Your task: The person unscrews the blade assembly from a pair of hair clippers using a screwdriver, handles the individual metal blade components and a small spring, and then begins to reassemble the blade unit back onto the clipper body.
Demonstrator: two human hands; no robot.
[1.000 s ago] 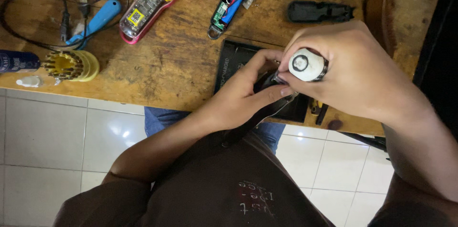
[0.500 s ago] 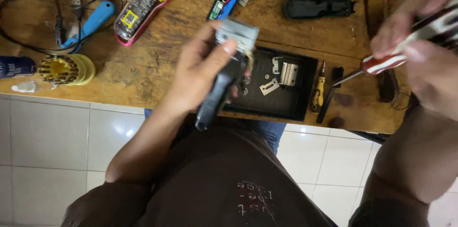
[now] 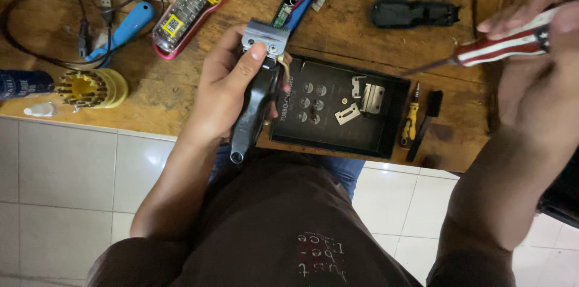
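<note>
Left hand point(image 3: 226, 91) clenched around the black hair clipper point(image 3: 256, 100), just left of the black tray point(image 3: 386, 142) — right hand point(image 3: 537, 51) gripping a striped screwdriver point(image 3: 500, 45) up above the tray's right end

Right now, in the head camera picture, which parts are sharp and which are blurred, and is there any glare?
Head view: the black hair clipper with the silver blade in the left hand is sharp; the right hand and its striped-handle screwdriver are slightly motion-blurred at the frame edge; soft even light, mild glare on the white floor tiles; the black tray shows no glare.
</note>
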